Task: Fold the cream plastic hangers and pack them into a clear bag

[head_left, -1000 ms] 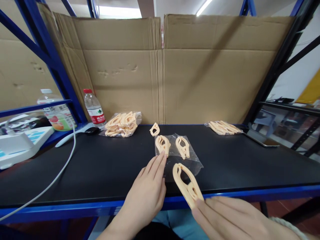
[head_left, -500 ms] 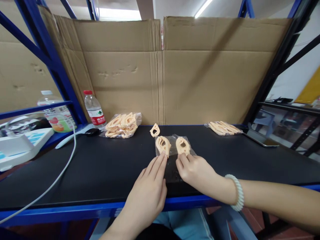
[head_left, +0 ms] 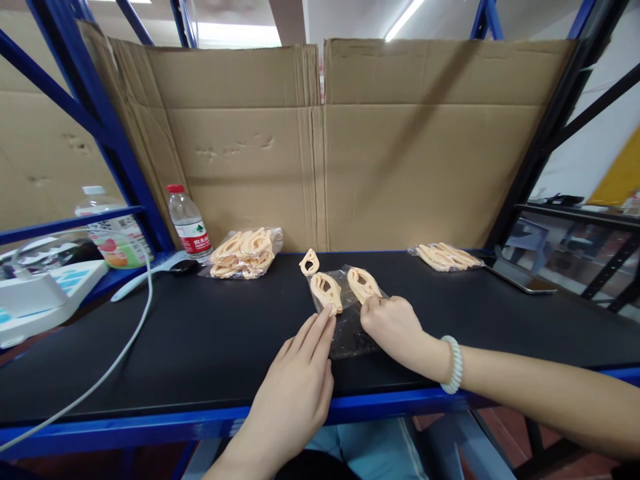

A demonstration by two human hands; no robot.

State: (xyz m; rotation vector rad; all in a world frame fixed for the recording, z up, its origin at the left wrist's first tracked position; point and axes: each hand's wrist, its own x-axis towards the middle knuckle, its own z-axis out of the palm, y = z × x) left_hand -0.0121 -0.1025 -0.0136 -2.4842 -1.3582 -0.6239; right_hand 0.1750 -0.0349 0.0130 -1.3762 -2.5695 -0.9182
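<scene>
A clear plastic bag (head_left: 353,333) lies flat on the black tabletop in front of me. Two beige teardrop-shaped plastic loops are at its far end; whether they are inside or on top I cannot tell. My left hand (head_left: 295,387) has its fingers stretched out, the tips resting on the near end of the left loop (head_left: 326,292). With bent fingers my right hand (head_left: 395,327) is closed on the near end of the right loop (head_left: 363,283), which is tilted to the left. Just beyond the bag sits a smaller beige loop (head_left: 310,263).
Bagged beige loops (head_left: 245,253) lie at the back left, and another bagged bundle (head_left: 447,257) at the back right beside a phone-like slab (head_left: 525,277). A water bottle (head_left: 187,223), a brush handle (head_left: 145,275), a white cable (head_left: 127,347) and a power strip (head_left: 55,300) occupy the left.
My right hand has moved slightly away from me and to the right. The right loop has tilted and its far end has shifted left. My left hand has hardly moved.
</scene>
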